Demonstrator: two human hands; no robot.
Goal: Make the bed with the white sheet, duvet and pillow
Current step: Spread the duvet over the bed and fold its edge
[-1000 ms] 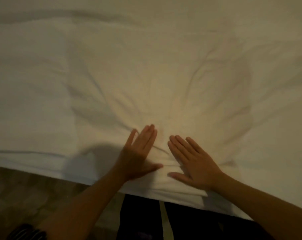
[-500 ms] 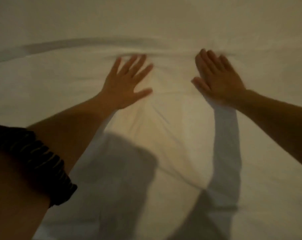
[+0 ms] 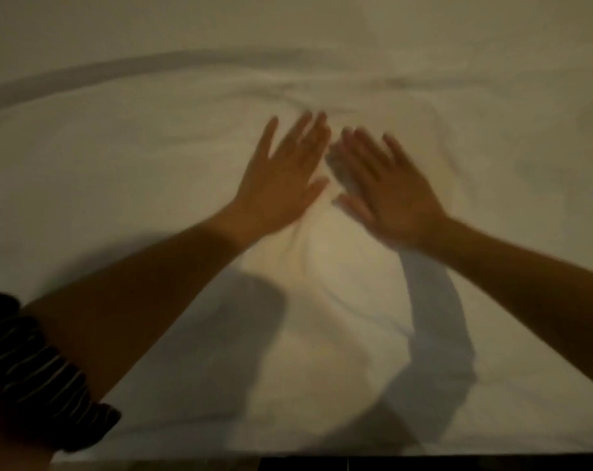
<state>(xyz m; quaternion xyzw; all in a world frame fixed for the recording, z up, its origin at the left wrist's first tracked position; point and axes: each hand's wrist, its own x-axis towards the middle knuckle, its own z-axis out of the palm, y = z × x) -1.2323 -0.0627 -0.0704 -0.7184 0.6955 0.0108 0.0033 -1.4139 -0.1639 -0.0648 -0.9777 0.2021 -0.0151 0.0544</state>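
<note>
White bedding fills nearly the whole head view; I cannot tell whether it is the sheet or the duvet. A long dark fold runs across it at the far left, and wrinkles gather just beyond my fingertips. My left hand lies flat on the cloth near the middle, fingers straight and pointing away. My right hand lies flat close beside it, fingers straight, slightly blurred. Neither hand holds anything. No pillow is in view.
The near edge of the bed runs along the bottom of the view, with dark floor or clothing below it. My striped dark sleeve shows at the lower left. My arms cast shadows on the cloth.
Both flat hands slid from the near edge far out over the cloth, then came back a little and moved together until they almost touch.
</note>
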